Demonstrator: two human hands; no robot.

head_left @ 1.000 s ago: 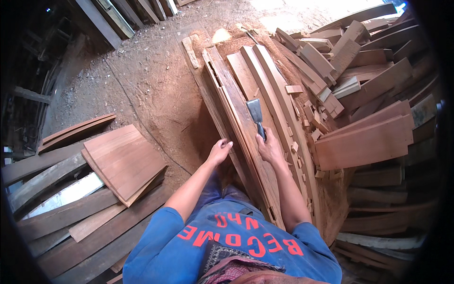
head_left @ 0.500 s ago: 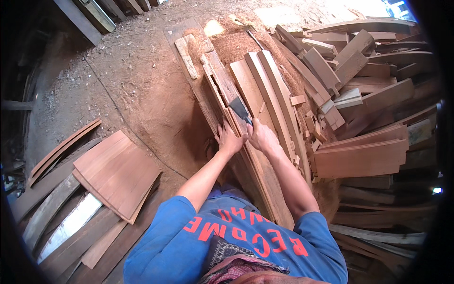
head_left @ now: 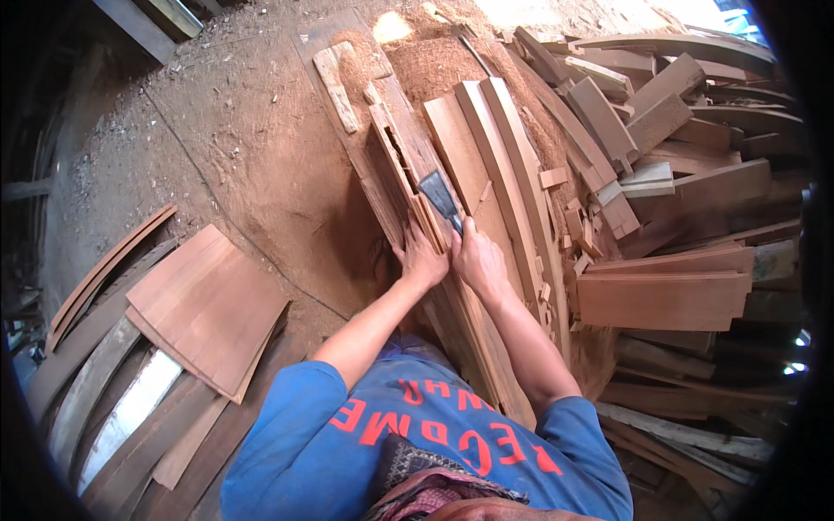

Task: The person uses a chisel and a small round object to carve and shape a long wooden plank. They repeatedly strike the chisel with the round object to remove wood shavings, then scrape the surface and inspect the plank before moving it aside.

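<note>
The chisel (head_left: 439, 198), a flat grey blade, lies at about twelve o'clock from the hands, its edge set against the rough, split plank (head_left: 408, 165) that runs up the middle of the sawdust floor. The right hand (head_left: 479, 260) is wrapped tight around its handle. The left hand (head_left: 423, 262) sits just beside it at nine o'clock, fingers bent over the plank's edge. Stacked offcuts (head_left: 665, 300) crowd three o'clock; curved boards (head_left: 208, 304) rest at eight o'clock.
</note>
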